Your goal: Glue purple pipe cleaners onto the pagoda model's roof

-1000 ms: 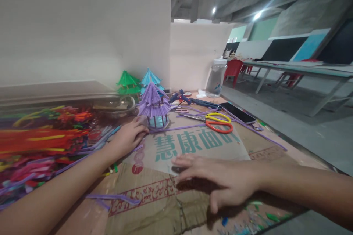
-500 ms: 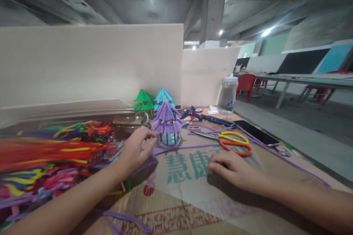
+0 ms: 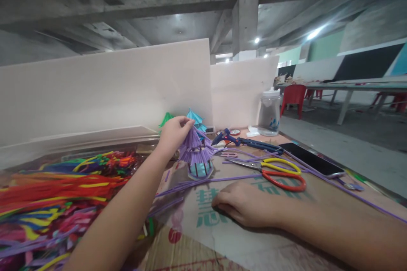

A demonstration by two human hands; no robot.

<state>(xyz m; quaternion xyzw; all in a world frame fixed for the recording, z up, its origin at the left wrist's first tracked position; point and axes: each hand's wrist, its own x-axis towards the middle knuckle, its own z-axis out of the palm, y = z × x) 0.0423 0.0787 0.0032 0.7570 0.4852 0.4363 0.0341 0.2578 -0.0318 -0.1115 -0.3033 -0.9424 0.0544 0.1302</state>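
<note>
Where the purple pagoda model (image 3: 197, 154) stands upright on the cardboard (image 3: 181, 247), its peak rises into your left hand (image 3: 174, 133), whose grip seems pinched on it, though your fingers hide the contact; your right hand (image 3: 241, 203), loosely curled, rests nearer you, any contents hidden

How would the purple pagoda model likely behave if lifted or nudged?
The purple pagoda model is probably light for its size, its roofs being thin strips. Their flared edges would likely bend if squeezed. It may tip if pushed near the peak, where the left hand is, since it looks tall for its base.
</note>
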